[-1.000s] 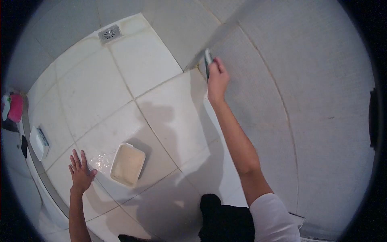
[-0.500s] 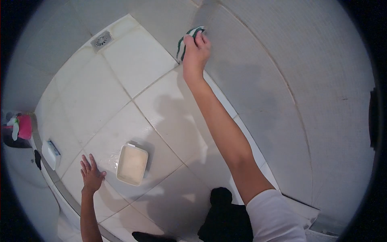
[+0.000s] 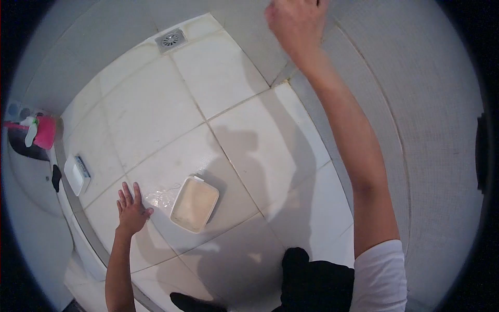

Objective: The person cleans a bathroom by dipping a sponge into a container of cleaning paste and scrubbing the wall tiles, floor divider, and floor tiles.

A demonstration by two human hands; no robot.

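Note:
My left hand [image 3: 132,214] lies flat on the white floor tiles with its fingers spread, holding nothing. To its right stands a white plastic tub [image 3: 195,204] with cloudy beige liquid in it, and a wet patch glistens on the tile between them. My right hand [image 3: 299,26] is closed up against the grey tiled wall at the top edge of the view. Its fingertips are partly cut off, and the green-and-white striped scrubbing cloth that it gripped half a second ago is hidden from sight now.
A metal floor drain [image 3: 170,39] sits at the far edge of the floor. By the left ledge lies a white lid-like box [image 3: 77,176] with a blue label. Beyond it is a pink container [image 3: 45,132]. Dark clothing [image 3: 317,281] shows at the bottom.
My right hand has moved up along the wall, and the cloth has gone out of sight with it. My left hand stays flat on the floor. The view has shifted.

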